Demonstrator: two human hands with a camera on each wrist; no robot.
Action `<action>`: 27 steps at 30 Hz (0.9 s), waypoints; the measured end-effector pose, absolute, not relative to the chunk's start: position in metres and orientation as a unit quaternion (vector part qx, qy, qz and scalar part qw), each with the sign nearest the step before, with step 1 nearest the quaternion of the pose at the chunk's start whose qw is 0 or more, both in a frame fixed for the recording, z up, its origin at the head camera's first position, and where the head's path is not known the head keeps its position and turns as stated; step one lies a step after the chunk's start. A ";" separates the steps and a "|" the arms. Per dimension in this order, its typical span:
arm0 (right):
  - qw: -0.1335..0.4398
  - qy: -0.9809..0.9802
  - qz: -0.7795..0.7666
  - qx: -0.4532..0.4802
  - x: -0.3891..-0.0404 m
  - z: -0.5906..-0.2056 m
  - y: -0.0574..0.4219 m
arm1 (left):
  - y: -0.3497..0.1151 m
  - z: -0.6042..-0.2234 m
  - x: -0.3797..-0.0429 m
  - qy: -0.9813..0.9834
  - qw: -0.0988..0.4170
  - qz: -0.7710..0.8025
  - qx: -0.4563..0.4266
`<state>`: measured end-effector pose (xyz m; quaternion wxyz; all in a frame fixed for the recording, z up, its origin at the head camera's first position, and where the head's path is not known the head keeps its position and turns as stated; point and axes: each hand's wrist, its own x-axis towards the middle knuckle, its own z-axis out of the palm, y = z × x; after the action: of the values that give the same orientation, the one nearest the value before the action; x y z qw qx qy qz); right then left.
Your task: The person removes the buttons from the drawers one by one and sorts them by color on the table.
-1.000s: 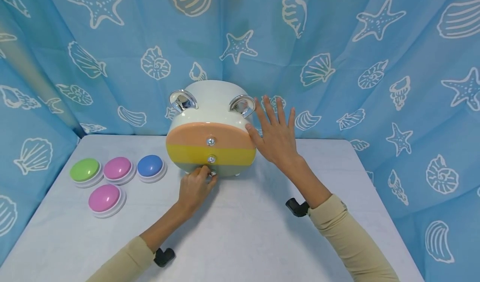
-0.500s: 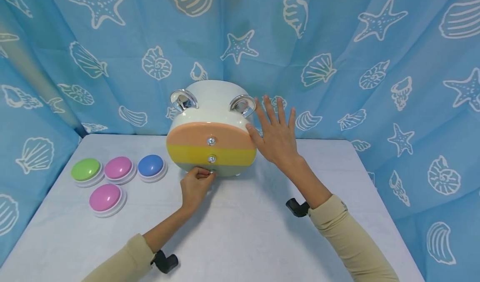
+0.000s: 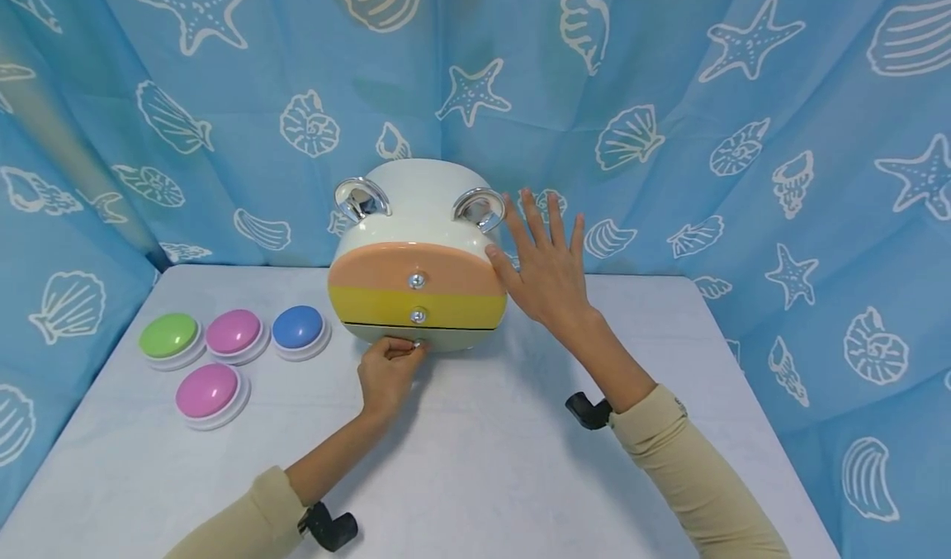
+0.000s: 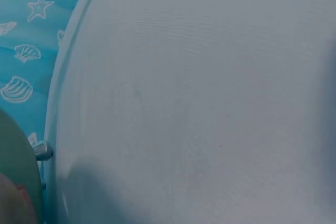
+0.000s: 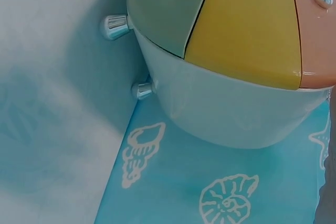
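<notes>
An oval mini chest of drawers (image 3: 427, 200) stands on the table, white with an orange drawer (image 3: 371, 266), a yellow drawer (image 3: 371, 303) and a grey-green drawer (image 3: 461, 340). My left hand (image 3: 386, 377) pinches the small silver knob of the lowest, grey-green drawer, which fingers partly cover. A thin dark gap shows along this drawer's top edge. My right hand (image 3: 550, 282) is spread beside the chest, its thumb at the upper right side. In the right wrist view the grey-green drawer front (image 5: 165, 9) stands slightly proud of the yellow one.
Left of the chest lie a green push light (image 3: 169, 336), a blue one (image 3: 297, 328) and two pink ones, the nearer pink push light (image 3: 208, 391) in front. Silver rings (image 3: 362, 198) top the chest. A blue shell-print curtain (image 3: 475, 39) hangs behind the white table (image 3: 475, 460).
My left hand has settled its pinch on the lowest knob and drawn the grey-green drawer out slightly, so a dark gap appears above it. The right hand stays in place.
</notes>
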<state>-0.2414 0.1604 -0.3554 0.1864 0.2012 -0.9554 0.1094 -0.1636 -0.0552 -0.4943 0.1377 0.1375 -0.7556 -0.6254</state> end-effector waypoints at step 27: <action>0.184 -0.957 0.101 0.199 -0.241 -0.354 0.158 | -0.064 -0.493 -0.088 -0.711 0.049 -0.687 0.141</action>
<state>-0.2412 0.1584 -0.3538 0.1842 0.1989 -0.9573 0.1008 -0.0879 -0.0643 -0.4929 0.0492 0.1413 -0.7110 -0.6871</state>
